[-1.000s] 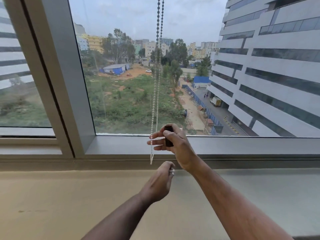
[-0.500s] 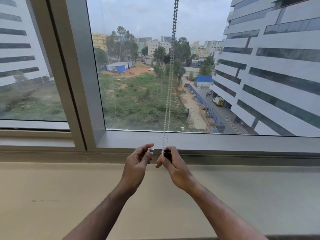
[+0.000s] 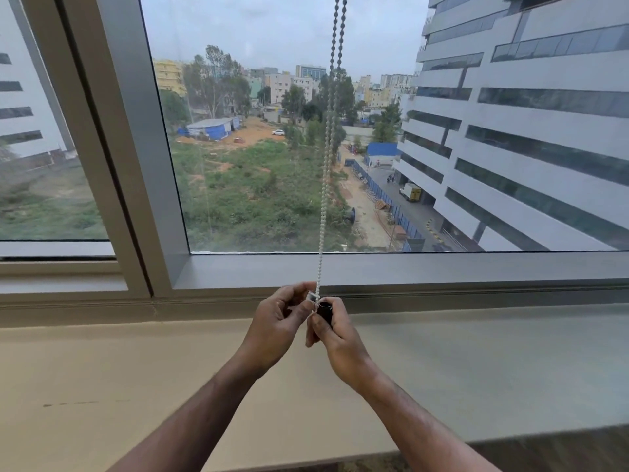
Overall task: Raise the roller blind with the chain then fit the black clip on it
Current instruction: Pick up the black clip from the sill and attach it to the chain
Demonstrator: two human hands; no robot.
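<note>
Both forearms reach fwd over the sill [image 3: 476,362]. R hand [image 3: 337,338] fingers clenched on black clip [image 3: 325,310], held upright w/ open end up, prob to take the chain. L hand [image 3: 275,321] pinches a small white piece [image 3: 311,296] at chain [image 3: 323,199] bottom, touching clip. Chain hangs taut in front of glass; blind not visible, prob raised.

Two bare forearms, no sleeves in view, bare hands [image 3: 277,321], no rings, no watch

hands [image 3: 277,330]: 2 | chain [image 3: 327,172]: 1 | black clip [image 3: 325,310]: 1
</note>
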